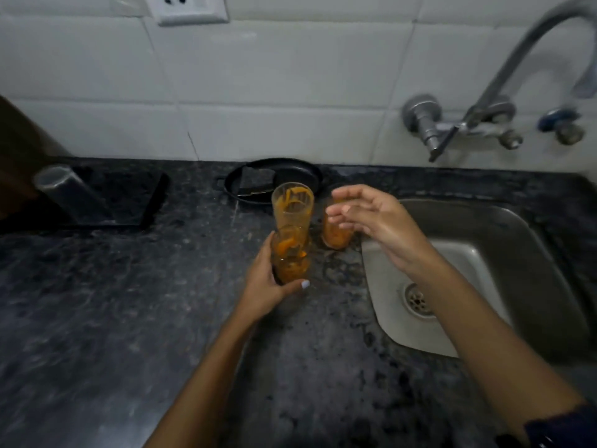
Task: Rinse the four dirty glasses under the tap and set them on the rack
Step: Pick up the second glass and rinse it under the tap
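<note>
Three glasses smeared with orange residue stand on the dark stone counter just left of the sink. My left hand [263, 286] is wrapped around the nearest glass [290, 253]. Behind it stands a taller glass [292, 205]. The third glass [336, 234] is to the right, partly hidden by my right hand [368, 215], which hovers over it with fingers spread and holds nothing. One clean glass [72, 195] lies tilted on the black rack [142, 202] at the back left. The tap [517, 66] arches over the steel sink [523, 240].
A black oval dish [290, 176] with a dark sponge sits by the wall behind the glasses. The tap's lever and valves [452, 134] project from the white tiles. A wall socket [187, 8] is at the top. The sink drain [418, 300] is uncovered.
</note>
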